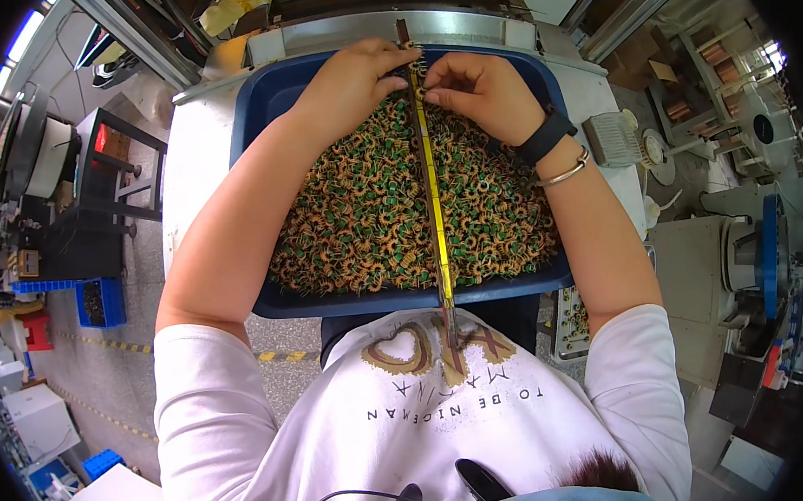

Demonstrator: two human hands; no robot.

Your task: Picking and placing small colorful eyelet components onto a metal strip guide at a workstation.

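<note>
In the head view, the left hand point(350, 86) is placed at the far part of a yellow-banded bar point(432, 188) laid over coils point(353, 226) in a blue tray point(270, 94); the right hand point(484, 93) is curled beside the bar; either's grip cannot be told.

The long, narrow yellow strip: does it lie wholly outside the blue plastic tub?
No, the strip runs across the tub, over copper and green coils.

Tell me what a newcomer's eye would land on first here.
First, the heap of small copper-coloured and green parts in the blue tray, mid-picture. Next, the long yellow-faced strip running across the tray from far rim to near. Then the left hand and right hand, close together near the strip's far end.
</note>
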